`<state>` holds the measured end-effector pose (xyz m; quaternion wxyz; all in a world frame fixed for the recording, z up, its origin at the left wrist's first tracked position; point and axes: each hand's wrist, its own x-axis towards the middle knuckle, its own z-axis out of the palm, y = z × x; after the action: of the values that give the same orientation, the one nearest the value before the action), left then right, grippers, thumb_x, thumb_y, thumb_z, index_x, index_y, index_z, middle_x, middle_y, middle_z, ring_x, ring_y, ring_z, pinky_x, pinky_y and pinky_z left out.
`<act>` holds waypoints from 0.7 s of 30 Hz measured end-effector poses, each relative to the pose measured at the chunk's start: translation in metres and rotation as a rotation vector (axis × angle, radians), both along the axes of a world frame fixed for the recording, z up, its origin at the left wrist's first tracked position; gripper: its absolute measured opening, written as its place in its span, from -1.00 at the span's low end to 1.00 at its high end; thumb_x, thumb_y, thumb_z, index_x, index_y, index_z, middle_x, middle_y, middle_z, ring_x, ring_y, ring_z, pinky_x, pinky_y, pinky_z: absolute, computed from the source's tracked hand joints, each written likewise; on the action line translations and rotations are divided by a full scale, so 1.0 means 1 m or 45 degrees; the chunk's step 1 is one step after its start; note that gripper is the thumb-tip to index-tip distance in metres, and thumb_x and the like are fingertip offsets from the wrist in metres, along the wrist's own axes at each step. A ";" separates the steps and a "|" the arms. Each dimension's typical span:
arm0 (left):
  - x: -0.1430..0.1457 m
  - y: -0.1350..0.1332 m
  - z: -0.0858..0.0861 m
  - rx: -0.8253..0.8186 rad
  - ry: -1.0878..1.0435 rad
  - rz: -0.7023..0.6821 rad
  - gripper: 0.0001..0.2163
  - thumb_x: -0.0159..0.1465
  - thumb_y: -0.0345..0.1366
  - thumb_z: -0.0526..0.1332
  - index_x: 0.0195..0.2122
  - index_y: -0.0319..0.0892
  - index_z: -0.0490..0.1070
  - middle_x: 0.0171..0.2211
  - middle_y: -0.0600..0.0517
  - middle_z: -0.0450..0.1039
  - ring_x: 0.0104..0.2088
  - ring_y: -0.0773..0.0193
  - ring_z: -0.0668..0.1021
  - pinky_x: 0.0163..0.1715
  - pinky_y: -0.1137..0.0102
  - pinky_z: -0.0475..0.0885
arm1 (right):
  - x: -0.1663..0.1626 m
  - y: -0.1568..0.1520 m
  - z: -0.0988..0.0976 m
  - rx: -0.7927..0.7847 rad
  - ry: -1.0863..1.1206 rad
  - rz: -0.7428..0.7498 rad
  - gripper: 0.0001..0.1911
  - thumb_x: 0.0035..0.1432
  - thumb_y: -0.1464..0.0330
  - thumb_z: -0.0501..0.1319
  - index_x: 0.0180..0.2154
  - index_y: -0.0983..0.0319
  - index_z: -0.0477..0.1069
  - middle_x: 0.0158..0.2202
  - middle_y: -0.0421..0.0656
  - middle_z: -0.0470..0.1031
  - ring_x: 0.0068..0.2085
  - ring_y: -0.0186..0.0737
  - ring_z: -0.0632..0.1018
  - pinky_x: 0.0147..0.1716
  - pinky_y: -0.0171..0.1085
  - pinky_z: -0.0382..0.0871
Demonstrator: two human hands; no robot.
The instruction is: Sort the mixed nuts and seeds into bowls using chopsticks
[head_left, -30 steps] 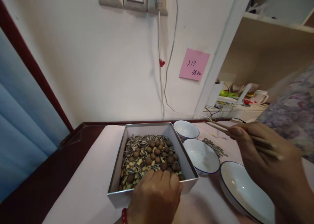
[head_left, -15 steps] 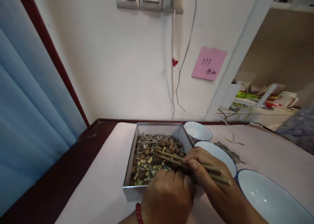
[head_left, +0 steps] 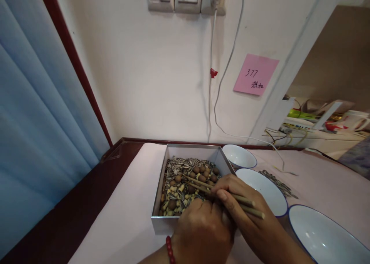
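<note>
My right hand [head_left: 248, 206] grips a pair of wooden chopsticks [head_left: 202, 185], which slant leftward over a box [head_left: 164, 224] with silvery edges. Their tips lie among brown round nuts [head_left: 202, 173] and striped sunflower seeds [head_left: 185, 163], close together; whether anything is pinched there I cannot make out. In the box's front part are yellowish beans or peanuts [head_left: 180, 189]. My left hand [head_left: 205, 229], with a red bead bracelet [head_left: 170, 249], is closed at the box's front right corner, beside the right hand. Its curled fingertips are hidden, as is whatever they hold.
To the right stand white blue-rimmed bowls: a small bowl [head_left: 239, 156], a middle bowl [head_left: 264, 187] and a large bowl [head_left: 323, 233]. A pile of sunflower seeds [head_left: 280, 183] lies on the pink table covering [head_left: 121, 202]. A white cable [head_left: 248, 137] trails down the wall onto the table.
The camera view has turned slightly, so the box, bowls and wall sit farther right in the picture. Both hands keep almost the same pose, with the chopsticks still in the box.
</note>
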<state>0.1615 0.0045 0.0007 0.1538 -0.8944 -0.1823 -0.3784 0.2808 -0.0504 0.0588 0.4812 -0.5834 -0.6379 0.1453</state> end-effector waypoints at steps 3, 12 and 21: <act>0.000 0.000 -0.001 0.021 -0.033 -0.023 -0.86 0.18 -0.47 0.13 -0.25 -0.26 0.43 -0.52 0.02 0.46 -0.58 0.17 0.45 -0.58 0.21 0.29 | -0.002 0.002 -0.006 -0.010 -0.010 0.019 -0.74 0.39 0.31 0.04 -0.34 0.17 0.41 -0.35 -0.18 0.45 -0.29 -0.26 0.49 -0.29 -0.31 0.36; -0.002 -0.001 0.003 -0.015 0.029 -0.003 -0.88 0.22 -0.39 0.14 -0.22 -0.20 0.40 -0.51 0.05 0.45 -0.58 0.14 0.46 -0.59 0.20 0.28 | -0.002 -0.003 -0.006 0.080 0.043 -0.083 -0.67 0.39 0.27 0.06 -0.44 0.19 0.36 -0.46 -0.21 0.40 -0.42 -0.30 0.45 -0.42 -0.34 0.33; -0.001 -0.001 0.004 -0.038 0.031 -0.042 -0.88 0.16 -0.39 0.22 -0.43 -0.08 0.27 -0.58 0.11 0.37 -0.58 0.17 0.41 -0.55 0.22 0.27 | 0.009 -0.008 0.001 0.180 0.045 -0.183 -0.69 0.38 0.24 0.08 -0.39 0.17 0.45 -0.44 -0.20 0.46 -0.39 -0.25 0.50 -0.41 -0.32 0.37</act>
<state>0.1604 0.0036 0.0046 0.1364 -0.9040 -0.1712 -0.3672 0.2902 -0.0582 0.0593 0.5415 -0.5895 -0.5946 0.0753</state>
